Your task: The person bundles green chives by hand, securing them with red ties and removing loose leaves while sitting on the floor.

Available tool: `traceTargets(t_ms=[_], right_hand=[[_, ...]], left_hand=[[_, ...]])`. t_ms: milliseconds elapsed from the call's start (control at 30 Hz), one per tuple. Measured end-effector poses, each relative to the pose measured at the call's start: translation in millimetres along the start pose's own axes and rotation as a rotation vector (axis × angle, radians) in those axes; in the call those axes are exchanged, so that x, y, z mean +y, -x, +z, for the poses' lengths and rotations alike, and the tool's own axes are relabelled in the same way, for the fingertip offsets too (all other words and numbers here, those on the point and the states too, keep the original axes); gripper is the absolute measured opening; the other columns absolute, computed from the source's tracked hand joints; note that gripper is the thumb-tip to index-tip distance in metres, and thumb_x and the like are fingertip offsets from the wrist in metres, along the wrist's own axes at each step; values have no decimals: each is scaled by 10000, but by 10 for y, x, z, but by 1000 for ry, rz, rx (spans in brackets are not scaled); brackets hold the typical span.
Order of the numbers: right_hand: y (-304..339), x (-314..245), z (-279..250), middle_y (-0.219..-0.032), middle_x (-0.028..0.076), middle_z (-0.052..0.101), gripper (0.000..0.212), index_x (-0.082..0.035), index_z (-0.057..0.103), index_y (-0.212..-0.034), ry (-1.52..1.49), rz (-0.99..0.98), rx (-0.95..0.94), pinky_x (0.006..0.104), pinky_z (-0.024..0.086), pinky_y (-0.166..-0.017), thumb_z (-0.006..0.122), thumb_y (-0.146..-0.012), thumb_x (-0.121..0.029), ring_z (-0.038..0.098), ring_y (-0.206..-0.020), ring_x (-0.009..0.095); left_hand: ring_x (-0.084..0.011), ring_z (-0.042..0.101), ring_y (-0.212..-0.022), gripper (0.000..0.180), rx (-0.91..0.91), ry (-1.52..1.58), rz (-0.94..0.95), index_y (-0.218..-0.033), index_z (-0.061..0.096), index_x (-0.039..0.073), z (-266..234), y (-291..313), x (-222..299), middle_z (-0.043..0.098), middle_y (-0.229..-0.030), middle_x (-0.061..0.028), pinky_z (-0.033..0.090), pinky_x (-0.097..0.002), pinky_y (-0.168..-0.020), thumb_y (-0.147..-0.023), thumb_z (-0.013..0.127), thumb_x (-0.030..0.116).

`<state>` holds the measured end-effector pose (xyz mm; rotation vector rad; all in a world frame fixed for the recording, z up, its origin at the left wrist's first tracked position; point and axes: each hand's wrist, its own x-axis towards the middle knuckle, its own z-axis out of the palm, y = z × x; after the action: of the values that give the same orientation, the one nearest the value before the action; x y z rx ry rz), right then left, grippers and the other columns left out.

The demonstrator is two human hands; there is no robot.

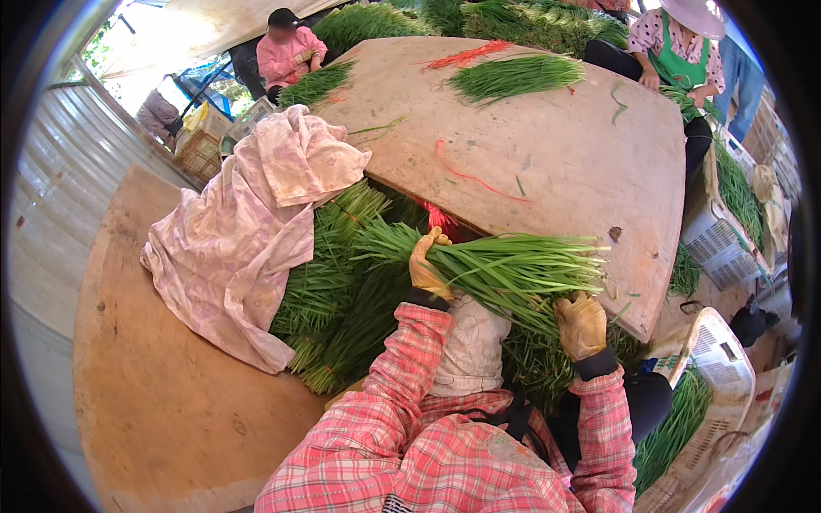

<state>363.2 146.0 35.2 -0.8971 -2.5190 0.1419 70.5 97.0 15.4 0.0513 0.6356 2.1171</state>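
Note:
A loose bunch of garlic chives (522, 269) lies crosswise before me at the table's near edge, pale stem ends to the right and leaf tips to the left. My left hand (428, 267), in a yellowish work glove, is closed around its leafy left part. At the stem ends, my gloved right hand (581, 327) has its fingers curled on the lower stems; its fingertips are partly hidden. Red ties (438, 218) hang by the table edge just beyond my left hand. Stacked chive bundles (329, 282) lie left of my arm, partly under a pink cloth (231, 239).
A wooden tabletop (547, 162) spreads ahead, bearing a chive pile (517, 77), red ties (466, 56) and a stray red strand (475, 177). White crates (701, 350) with chives stand at right. Two people (286, 56) work across the table. A bare board (188, 393) lies left.

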Motion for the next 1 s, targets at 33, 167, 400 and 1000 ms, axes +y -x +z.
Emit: traceTargets(t_ms=[33,167,400,1000], right_hand=[[25,6,6,-789,179,565,220,-63,616,-907,23,-12,13,420,448,-574,603,-687,-74,572,-709,344],[183,96,126,-887,181,595,203,-22,619,-945,-300,189,-23,384,464,-663,604,-748,-69,578,-789,345],[254,4,-96,-692,158,571,265,-79,617,-1028,-8,-26,-202,404,457,-556,576,-767,-87,588,-637,324],[863,427,-852,-763,119,641,274,-105,652,-983,-24,429,104,400,481,-634,665,-773,-281,606,-663,318]], left_hand=[[-175,539,-752,203,-8,-2,-4,-1004,577,3,-3,10,3,563,-836,-37,481,-326,-720,-870,541,151],[-179,537,-767,187,47,-20,-5,-1000,576,9,69,48,19,561,-849,-37,483,-341,-727,-872,537,139],[-189,534,-770,145,-57,63,-135,-942,572,13,25,-44,-6,548,-813,-31,473,-341,-732,-860,537,127],[-304,638,-822,227,-56,-52,-194,-869,642,40,-854,-442,325,673,-891,-132,508,-497,-793,-863,474,193]])
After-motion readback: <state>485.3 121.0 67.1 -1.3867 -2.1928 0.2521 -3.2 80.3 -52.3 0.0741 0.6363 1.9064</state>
